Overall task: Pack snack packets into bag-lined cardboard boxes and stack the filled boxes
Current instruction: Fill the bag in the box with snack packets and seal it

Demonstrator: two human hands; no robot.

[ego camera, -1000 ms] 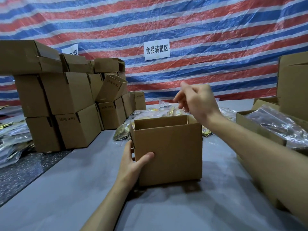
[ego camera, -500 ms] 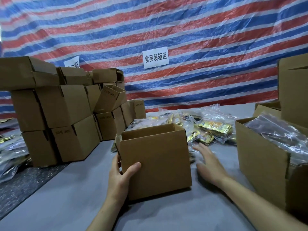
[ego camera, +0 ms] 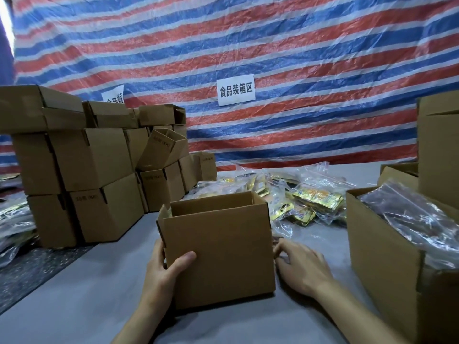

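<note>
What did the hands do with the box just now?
The right hand came down from above the open box to its right side, fingertips at the edge. The left hand still grips the box's left corner; the snack packets and stacked boxes stayed put.

White paper sign (ego camera: pixel 236 89) on striped tarp (ego camera: pixel 298 58) behind grey table (ego camera: pixel 74 294)

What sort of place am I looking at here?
Most likely a makeshift food-packing area: stacked cardboard boxes, bagged snack packets heaped on the table, and a paper sign on the striped tarp marking a food boxing zone. The left hand grips an open box.
</note>
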